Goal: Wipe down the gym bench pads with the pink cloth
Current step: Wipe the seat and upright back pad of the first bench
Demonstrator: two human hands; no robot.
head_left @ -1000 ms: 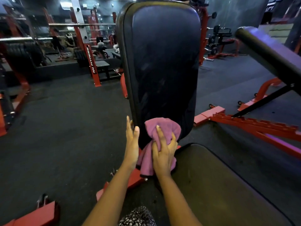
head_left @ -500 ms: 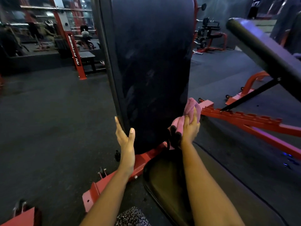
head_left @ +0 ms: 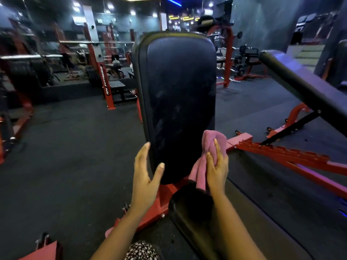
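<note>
Head view: right hand [head_left: 216, 166] is gripping the bunched pink cloth [head_left: 210, 147] against the lower right edge of the upright black padded backrest [head_left: 180, 102]; left hand [head_left: 145, 177], fingers straight, is bracing its left edge.

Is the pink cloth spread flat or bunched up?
Bunched: the right hand grips the pink cloth as a wad by the back pad.

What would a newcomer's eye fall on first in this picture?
The tall black back pad stands upright in the centre. At its lower right edge the right hand holds a pink cloth against it; the left hand lies open at the lower left edge.
</note>
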